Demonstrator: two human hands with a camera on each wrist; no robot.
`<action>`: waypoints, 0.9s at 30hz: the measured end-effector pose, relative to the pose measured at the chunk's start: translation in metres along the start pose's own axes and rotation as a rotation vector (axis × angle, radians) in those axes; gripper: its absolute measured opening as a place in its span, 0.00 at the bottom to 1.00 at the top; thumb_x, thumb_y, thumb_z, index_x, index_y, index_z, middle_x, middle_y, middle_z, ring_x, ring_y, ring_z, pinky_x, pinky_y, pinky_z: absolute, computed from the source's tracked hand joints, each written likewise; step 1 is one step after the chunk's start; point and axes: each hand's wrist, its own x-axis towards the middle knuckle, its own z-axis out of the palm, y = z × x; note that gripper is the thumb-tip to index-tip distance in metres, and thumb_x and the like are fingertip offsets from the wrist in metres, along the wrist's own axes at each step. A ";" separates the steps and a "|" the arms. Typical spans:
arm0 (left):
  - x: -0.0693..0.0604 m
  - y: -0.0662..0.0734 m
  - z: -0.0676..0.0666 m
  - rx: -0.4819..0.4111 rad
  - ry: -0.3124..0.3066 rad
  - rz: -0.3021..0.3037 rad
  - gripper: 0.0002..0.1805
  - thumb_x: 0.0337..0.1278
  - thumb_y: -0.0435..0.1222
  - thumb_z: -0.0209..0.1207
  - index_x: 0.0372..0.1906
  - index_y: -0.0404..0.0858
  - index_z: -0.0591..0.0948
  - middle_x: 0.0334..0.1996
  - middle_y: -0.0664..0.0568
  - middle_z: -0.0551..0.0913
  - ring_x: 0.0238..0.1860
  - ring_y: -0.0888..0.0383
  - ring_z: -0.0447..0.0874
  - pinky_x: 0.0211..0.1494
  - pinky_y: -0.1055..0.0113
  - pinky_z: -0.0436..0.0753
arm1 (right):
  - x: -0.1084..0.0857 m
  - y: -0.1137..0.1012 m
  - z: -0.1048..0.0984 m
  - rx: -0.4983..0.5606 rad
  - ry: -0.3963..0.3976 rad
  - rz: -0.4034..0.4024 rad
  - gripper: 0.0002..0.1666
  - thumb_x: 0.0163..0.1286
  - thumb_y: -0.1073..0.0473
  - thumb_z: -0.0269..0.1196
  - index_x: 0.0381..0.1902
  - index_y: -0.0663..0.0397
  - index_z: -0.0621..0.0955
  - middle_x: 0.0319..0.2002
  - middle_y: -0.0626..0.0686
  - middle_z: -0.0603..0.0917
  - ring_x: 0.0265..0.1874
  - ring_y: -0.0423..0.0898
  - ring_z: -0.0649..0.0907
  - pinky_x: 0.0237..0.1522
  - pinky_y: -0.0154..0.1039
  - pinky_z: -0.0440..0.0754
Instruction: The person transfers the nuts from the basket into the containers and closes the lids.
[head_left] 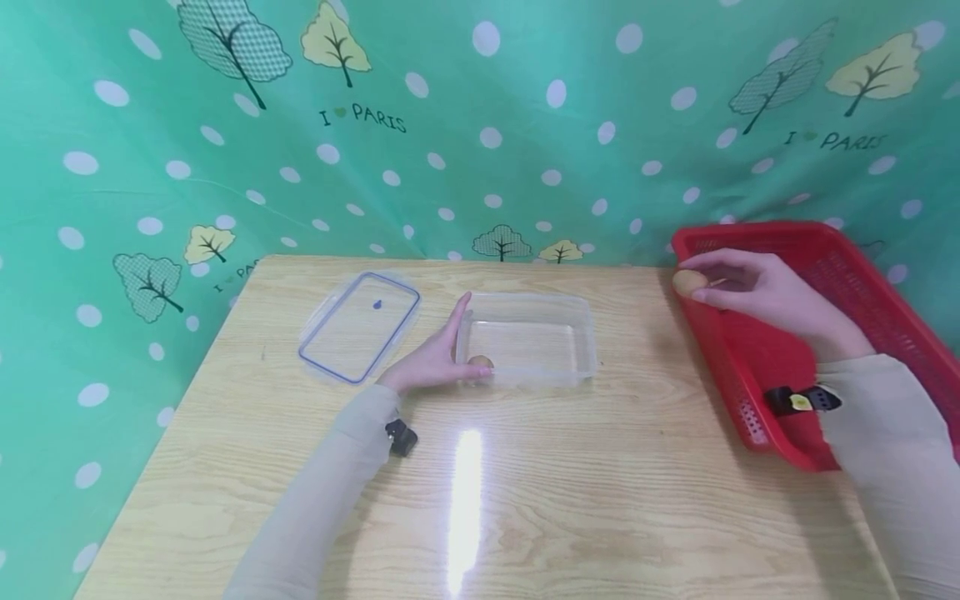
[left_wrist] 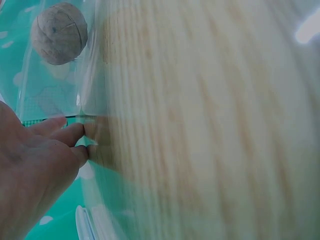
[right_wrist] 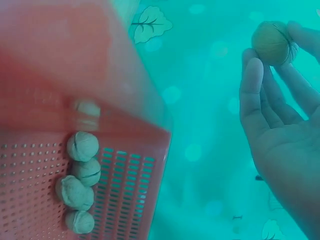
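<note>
One basket, lower left in right-wrist view, held at least four walnuts; one box, head-view centre, one walnut. Upper right, the right hand pinched another walnut; the left hand, spread wide, touched the box.

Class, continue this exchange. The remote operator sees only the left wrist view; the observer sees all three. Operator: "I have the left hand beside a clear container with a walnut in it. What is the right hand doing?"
Observer: The right hand is pinching another walnut between its fingertips.
Operator: Where is that hand? My view leaves it out.
Observer: In the head view, it appears over the left part of a red basket.
Operator: Are there any more walnuts?
Observer: Yes, the right wrist view shows several walnuts inside the basket, close to its slotted wall.
</note>
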 end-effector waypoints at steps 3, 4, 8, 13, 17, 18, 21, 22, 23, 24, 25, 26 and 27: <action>-0.001 0.004 -0.001 -0.004 -0.007 0.008 0.68 0.47 0.47 0.72 0.74 0.60 0.26 0.76 0.46 0.34 0.74 0.43 0.41 0.71 0.45 0.48 | 0.000 -0.006 0.001 -0.022 0.000 0.009 0.28 0.64 0.54 0.68 0.62 0.48 0.76 0.51 0.44 0.80 0.44 0.37 0.80 0.38 0.27 0.80; -0.003 0.009 -0.002 -0.008 -0.011 0.008 0.68 0.48 0.46 0.72 0.75 0.57 0.27 0.76 0.45 0.34 0.74 0.42 0.41 0.71 0.45 0.48 | 0.000 -0.008 0.001 -0.028 0.000 0.010 0.28 0.64 0.54 0.68 0.62 0.47 0.76 0.51 0.44 0.80 0.44 0.36 0.79 0.38 0.26 0.79; -0.011 0.028 -0.006 -0.030 -0.025 -0.004 0.67 0.49 0.42 0.71 0.76 0.50 0.28 0.75 0.40 0.34 0.73 0.39 0.40 0.71 0.44 0.48 | 0.001 -0.017 0.004 -0.031 -0.010 0.006 0.28 0.64 0.54 0.68 0.62 0.46 0.77 0.52 0.46 0.79 0.46 0.36 0.79 0.40 0.25 0.78; -0.004 0.010 -0.003 -0.022 -0.009 0.015 0.68 0.47 0.47 0.72 0.75 0.59 0.27 0.76 0.44 0.35 0.73 0.41 0.41 0.71 0.43 0.49 | 0.005 -0.026 0.009 -0.074 -0.047 0.005 0.28 0.62 0.52 0.69 0.60 0.47 0.78 0.53 0.48 0.80 0.46 0.42 0.79 0.40 0.27 0.79; -0.001 0.000 -0.001 -0.007 -0.002 0.010 0.68 0.45 0.50 0.72 0.73 0.66 0.27 0.76 0.47 0.35 0.74 0.44 0.42 0.72 0.46 0.49 | 0.007 -0.027 0.016 -0.082 -0.081 -0.002 0.28 0.63 0.52 0.69 0.60 0.49 0.77 0.52 0.52 0.81 0.46 0.48 0.80 0.41 0.29 0.79; -0.001 0.000 -0.001 -0.006 -0.001 0.009 0.68 0.45 0.50 0.72 0.73 0.67 0.27 0.76 0.47 0.35 0.74 0.45 0.42 0.72 0.46 0.49 | 0.007 -0.026 0.018 -0.073 -0.086 -0.006 0.28 0.63 0.53 0.68 0.61 0.50 0.77 0.52 0.52 0.81 0.46 0.48 0.81 0.41 0.29 0.79; -0.002 0.001 -0.001 -0.008 -0.002 0.010 0.68 0.45 0.50 0.72 0.73 0.67 0.27 0.76 0.46 0.35 0.74 0.45 0.41 0.72 0.47 0.49 | 0.008 -0.027 0.025 -0.051 -0.095 -0.030 0.27 0.64 0.55 0.68 0.60 0.52 0.78 0.51 0.53 0.82 0.46 0.48 0.81 0.41 0.29 0.80; -0.002 0.001 -0.001 -0.008 -0.001 0.011 0.68 0.45 0.50 0.73 0.73 0.67 0.27 0.76 0.46 0.35 0.74 0.45 0.41 0.72 0.47 0.49 | 0.008 -0.027 0.027 -0.047 -0.097 -0.040 0.27 0.63 0.56 0.68 0.60 0.52 0.78 0.51 0.53 0.82 0.46 0.48 0.80 0.41 0.29 0.80; -0.002 0.001 -0.001 -0.008 -0.001 0.011 0.68 0.45 0.50 0.72 0.73 0.67 0.27 0.76 0.46 0.35 0.74 0.45 0.41 0.72 0.47 0.49 | 0.008 -0.027 0.029 -0.042 -0.097 -0.052 0.26 0.64 0.57 0.68 0.59 0.53 0.78 0.51 0.53 0.82 0.46 0.48 0.81 0.41 0.29 0.80; -0.002 0.001 -0.001 -0.007 -0.001 0.011 0.68 0.46 0.50 0.72 0.73 0.68 0.27 0.76 0.46 0.35 0.74 0.45 0.41 0.72 0.47 0.49 | 0.008 -0.027 0.031 -0.036 -0.099 -0.059 0.26 0.63 0.57 0.68 0.59 0.53 0.79 0.51 0.53 0.82 0.46 0.48 0.80 0.41 0.29 0.80; -0.001 0.001 -0.001 -0.006 -0.002 0.012 0.68 0.46 0.50 0.72 0.73 0.68 0.27 0.76 0.46 0.35 0.74 0.45 0.41 0.72 0.47 0.49 | 0.008 -0.027 0.034 -0.029 -0.103 -0.069 0.25 0.63 0.58 0.68 0.59 0.53 0.79 0.50 0.53 0.82 0.47 0.48 0.80 0.41 0.29 0.80; -0.001 0.001 -0.001 -0.004 -0.001 0.011 0.68 0.46 0.50 0.72 0.72 0.68 0.26 0.76 0.46 0.35 0.74 0.45 0.42 0.72 0.47 0.49 | 0.009 -0.027 0.036 -0.018 -0.109 -0.076 0.25 0.63 0.59 0.68 0.59 0.54 0.79 0.50 0.53 0.82 0.46 0.48 0.80 0.41 0.29 0.81; -0.001 0.000 -0.001 -0.004 -0.001 0.013 0.68 0.46 0.51 0.72 0.72 0.68 0.26 0.76 0.46 0.36 0.74 0.45 0.42 0.72 0.47 0.49 | 0.009 -0.027 0.038 -0.009 -0.115 -0.086 0.25 0.63 0.60 0.68 0.59 0.54 0.79 0.50 0.53 0.82 0.46 0.48 0.80 0.41 0.30 0.81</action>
